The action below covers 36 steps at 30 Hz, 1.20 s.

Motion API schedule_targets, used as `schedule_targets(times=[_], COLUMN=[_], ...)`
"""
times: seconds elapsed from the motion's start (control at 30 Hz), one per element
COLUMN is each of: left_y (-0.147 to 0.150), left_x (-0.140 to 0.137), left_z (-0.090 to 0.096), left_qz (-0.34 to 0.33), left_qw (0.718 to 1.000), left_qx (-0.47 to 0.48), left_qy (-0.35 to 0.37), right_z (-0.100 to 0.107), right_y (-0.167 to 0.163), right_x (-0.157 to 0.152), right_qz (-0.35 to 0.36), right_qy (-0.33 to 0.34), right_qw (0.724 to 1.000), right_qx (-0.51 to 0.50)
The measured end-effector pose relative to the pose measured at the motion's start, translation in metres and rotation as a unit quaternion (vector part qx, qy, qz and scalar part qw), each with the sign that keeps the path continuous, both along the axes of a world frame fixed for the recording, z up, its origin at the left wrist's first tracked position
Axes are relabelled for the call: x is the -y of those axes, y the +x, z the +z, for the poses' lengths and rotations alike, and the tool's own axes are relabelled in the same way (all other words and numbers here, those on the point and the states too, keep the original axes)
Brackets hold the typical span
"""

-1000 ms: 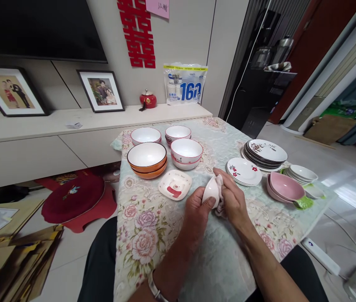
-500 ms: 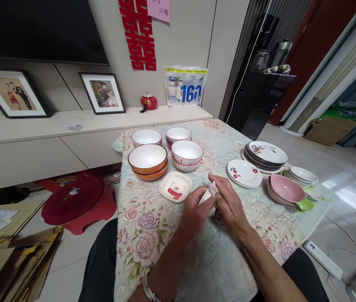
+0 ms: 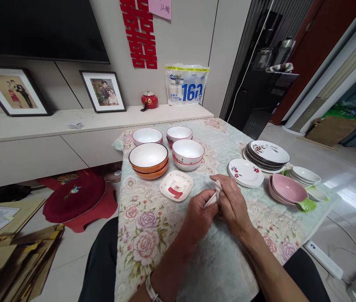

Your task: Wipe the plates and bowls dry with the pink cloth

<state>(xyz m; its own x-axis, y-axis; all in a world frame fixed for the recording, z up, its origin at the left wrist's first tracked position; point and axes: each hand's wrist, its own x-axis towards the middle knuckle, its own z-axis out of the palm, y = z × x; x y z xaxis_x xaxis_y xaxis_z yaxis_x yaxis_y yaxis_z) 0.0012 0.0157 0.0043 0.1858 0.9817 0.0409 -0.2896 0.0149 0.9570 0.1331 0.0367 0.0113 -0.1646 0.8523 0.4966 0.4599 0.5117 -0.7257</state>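
My left hand (image 3: 201, 212) and my right hand (image 3: 231, 201) are together above the near middle of the table, fingers closed around a small white cloth-like item (image 3: 217, 187). Its top is crumpled and sticks up between the fingers; most of it is hidden, and I cannot tell whether something is inside it. Just left of the hands lies a squarish dish with a bear picture (image 3: 176, 186). Beyond it stand two orange bowls (image 3: 148, 161), stacked, and white bowls with red rims (image 3: 188, 152). Right of the hands is a stack of flower-patterned plates (image 3: 245, 173).
At the table's right side are dark-edged plates (image 3: 268, 152), pink bowls (image 3: 288, 188) and small white bowls with green handles (image 3: 305, 175). A floral tablecloth (image 3: 146, 247) covers the table. A white cabinet (image 3: 102, 121) borders the far side; a red stool (image 3: 74, 199) stands left.
Both hands have shifted slightly, and the fingers have moved on the white item, which shows less of itself. The dishes stay where they were; the view has tilted a little.
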Motion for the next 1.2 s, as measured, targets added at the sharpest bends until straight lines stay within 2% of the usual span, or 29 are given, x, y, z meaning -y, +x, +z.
schedule_targets(times=[0.07, 0.1, 0.17, 0.27, 0.33, 0.4, 0.5, 0.63, 0.7, 0.8, 0.87, 0.97, 1.07, 1.13, 1.2], left_y=[0.000, 0.000, 0.001, 0.003, 0.002, 0.001, -0.002, -0.004, -0.003, 0.000, 0.001, 0.000, -0.002, -0.002, -0.002], left_x=[0.000, 0.000, 0.000, -0.001, -0.001, -0.003, -0.005, -0.006, -0.006, -0.005, -0.005, -0.005, -0.005, -0.005, -0.005], left_z=[-0.002, -0.003, -0.006, -0.009, -0.010, -0.011, -0.011, -0.011, -0.010, -0.008, -0.007, -0.007, -0.010, -0.013, -0.016], left_qz=[-0.001, -0.007, -0.025, -0.049, -0.063, -0.066, -0.048, -0.039, -0.031, -0.024, -0.014, 0.003, 0.007, 0.010, 0.012], left_qw=[1.000, 1.000, 0.999, 0.995, 0.993, 0.993, 0.997, 0.999, 0.999, 0.999, 0.998, 0.998, 0.999, 1.000, 1.000], left_qx=[0.007, 0.016, 0.045, 0.080, 0.092, 0.085, 0.042, 0.028, 0.025, 0.023, 0.019, 0.004, -0.013, -0.012, 0.003], left_qy=[0.001, -0.001, -0.014, -0.030, -0.031, -0.039, -0.044, -0.009, 0.006, 0.029, 0.054, 0.060, 0.033, 0.024, 0.018], right_z=[0.002, 0.003, 0.002, -0.001, -0.004, -0.005, -0.005, -0.002, 0.002, 0.010, 0.015, 0.016, 0.010, 0.006, 0.003], right_y=[0.001, 0.004, 0.011, 0.021, 0.024, 0.025, 0.023, 0.019, 0.015, 0.005, -0.001, 0.000, 0.009, 0.014, 0.015], right_x=[-0.001, -0.003, -0.009, -0.018, -0.022, -0.022, -0.018, -0.012, -0.007, 0.002, 0.007, 0.007, -0.004, -0.011, -0.016], right_qz=[0.022, 0.029, 0.026, -0.006, -0.020, -0.035, -0.062, -0.046, -0.029, -0.008, -0.001, 0.015, 0.009, -0.016, -0.048], right_qy=[0.004, -0.025, -0.124, -0.278, -0.323, -0.327, -0.286, -0.161, -0.080, 0.023, 0.051, 0.027, -0.063, -0.161, -0.248], right_qw=[1.000, 0.999, 0.987, 0.927, 0.895, 0.892, 0.922, 0.978, 0.996, 0.997, 0.989, 0.990, 0.998, 0.980, 0.943], right_qx=[0.001, -0.020, -0.102, -0.253, -0.308, -0.310, -0.254, -0.122, -0.042, 0.077, 0.142, 0.138, -0.001, -0.116, -0.214])
